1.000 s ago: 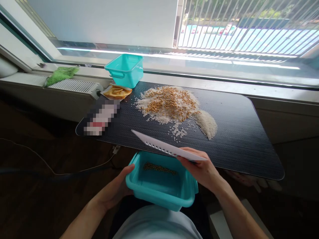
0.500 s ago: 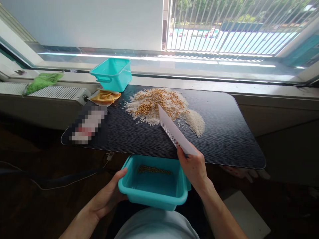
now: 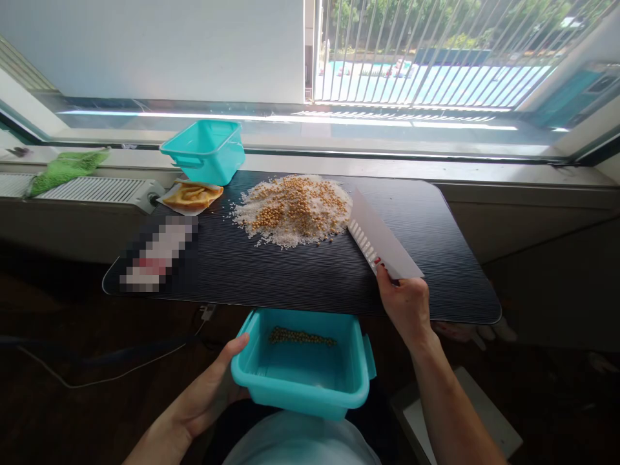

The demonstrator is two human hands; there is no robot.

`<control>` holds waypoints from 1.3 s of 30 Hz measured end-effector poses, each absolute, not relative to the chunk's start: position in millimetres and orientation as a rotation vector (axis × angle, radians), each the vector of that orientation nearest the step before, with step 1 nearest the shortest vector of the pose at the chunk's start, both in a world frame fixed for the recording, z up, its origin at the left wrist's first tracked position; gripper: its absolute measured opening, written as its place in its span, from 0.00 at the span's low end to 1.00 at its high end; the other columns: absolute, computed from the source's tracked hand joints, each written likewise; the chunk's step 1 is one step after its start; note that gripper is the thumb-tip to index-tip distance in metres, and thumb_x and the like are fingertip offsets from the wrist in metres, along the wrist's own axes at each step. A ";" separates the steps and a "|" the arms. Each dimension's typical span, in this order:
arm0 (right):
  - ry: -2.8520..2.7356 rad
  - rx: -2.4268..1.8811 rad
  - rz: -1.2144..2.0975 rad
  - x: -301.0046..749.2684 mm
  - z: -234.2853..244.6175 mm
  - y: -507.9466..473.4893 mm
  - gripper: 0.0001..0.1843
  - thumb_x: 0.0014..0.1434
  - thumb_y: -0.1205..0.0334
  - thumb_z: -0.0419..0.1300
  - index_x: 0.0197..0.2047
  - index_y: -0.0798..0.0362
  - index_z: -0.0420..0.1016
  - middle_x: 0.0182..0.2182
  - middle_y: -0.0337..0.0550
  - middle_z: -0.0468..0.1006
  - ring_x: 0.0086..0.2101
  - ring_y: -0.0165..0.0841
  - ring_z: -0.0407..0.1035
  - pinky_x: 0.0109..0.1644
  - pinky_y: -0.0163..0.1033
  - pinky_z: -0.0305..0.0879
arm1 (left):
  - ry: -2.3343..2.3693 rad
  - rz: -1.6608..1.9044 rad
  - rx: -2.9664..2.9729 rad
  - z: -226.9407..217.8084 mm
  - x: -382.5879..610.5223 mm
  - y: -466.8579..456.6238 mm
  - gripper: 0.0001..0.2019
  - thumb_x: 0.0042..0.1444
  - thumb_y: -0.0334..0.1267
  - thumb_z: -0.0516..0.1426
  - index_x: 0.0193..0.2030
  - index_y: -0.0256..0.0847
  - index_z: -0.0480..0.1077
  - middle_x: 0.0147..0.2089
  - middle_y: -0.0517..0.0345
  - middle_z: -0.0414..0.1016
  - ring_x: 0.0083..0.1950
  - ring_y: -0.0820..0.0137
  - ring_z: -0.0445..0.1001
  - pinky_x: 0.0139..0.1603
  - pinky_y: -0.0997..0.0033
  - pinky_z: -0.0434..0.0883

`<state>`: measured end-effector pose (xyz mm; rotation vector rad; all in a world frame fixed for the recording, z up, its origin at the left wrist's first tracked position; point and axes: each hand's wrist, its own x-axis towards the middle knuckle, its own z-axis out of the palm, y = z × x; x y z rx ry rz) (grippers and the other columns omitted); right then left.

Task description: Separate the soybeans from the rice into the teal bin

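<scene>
My left hand (image 3: 213, 387) grips the left rim of a turquoise tub (image 3: 303, 381) held below the table's near edge; a row of yellow beans (image 3: 300, 336) lies inside it. My right hand (image 3: 404, 300) is closed on a white perforated card (image 3: 380, 240), whose far edge rests on the black table (image 3: 300, 271) against the right side of a pile of white rice mixed with yellow beans (image 3: 293, 210). The small heap of rice that lay to the right is hidden behind the card.
A second turquoise tub (image 3: 206, 150) stands at the table's back left, with a yellow cloth (image 3: 191, 195) in front of it. A blurred packet (image 3: 155, 253) lies at the left. A green cloth (image 3: 62, 169) rests on the radiator. The window sill runs behind.
My right hand has swung the white card from above the tub out to the right side of the pile. The camera has shifted, so the table sits further left in view.
</scene>
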<state>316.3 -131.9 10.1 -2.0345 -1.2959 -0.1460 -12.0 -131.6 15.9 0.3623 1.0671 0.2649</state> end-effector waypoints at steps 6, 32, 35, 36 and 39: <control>-1.282 -1.969 -0.061 325.1 16.3 -130.8 0.17 0.58 0.54 0.57 0.26 0.53 0.81 0.27 0.50 0.83 0.32 0.43 0.78 0.35 0.38 0.70 | 1.052 0.240 0.349 16.3 -5.1 -133.8 0.36 0.57 0.59 0.51 0.67 0.39 0.57 0.54 0.45 0.77 0.54 0.53 0.73 0.50 0.58 0.70; -1.454 -1.685 0.689 326.5 35.7 -186.3 0.12 0.56 0.56 0.61 0.41 0.50 0.82 0.36 0.42 0.84 0.37 0.43 0.78 0.44 0.46 0.76 | 1.001 0.244 0.358 17.4 6.5 -135.9 0.35 0.55 0.58 0.54 0.64 0.38 0.62 0.56 0.44 0.75 0.59 0.50 0.69 0.53 0.55 0.69; -1.461 -1.678 0.628 322.7 33.3 -172.9 0.12 0.57 0.56 0.60 0.39 0.51 0.82 0.36 0.42 0.84 0.38 0.42 0.78 0.45 0.45 0.76 | 0.998 0.252 0.362 17.4 5.2 -136.2 0.34 0.55 0.57 0.54 0.64 0.39 0.61 0.56 0.44 0.75 0.60 0.50 0.68 0.53 0.54 0.69; -1.477 -1.671 0.625 320.8 32.9 -168.7 0.13 0.57 0.56 0.59 0.40 0.51 0.82 0.36 0.42 0.84 0.38 0.42 0.78 0.45 0.45 0.75 | 1.001 0.257 0.358 17.0 4.1 -136.4 0.34 0.56 0.57 0.53 0.64 0.39 0.61 0.56 0.44 0.75 0.60 0.50 0.68 0.53 0.54 0.69; -1.573 -1.648 0.704 314.1 36.8 -162.1 0.12 0.59 0.57 0.58 0.42 0.50 0.81 0.36 0.40 0.83 0.38 0.40 0.77 0.42 0.41 0.75 | 1.020 0.270 0.342 14.6 -0.7 -137.1 0.34 0.56 0.57 0.53 0.64 0.39 0.62 0.55 0.45 0.76 0.60 0.50 0.69 0.54 0.54 0.68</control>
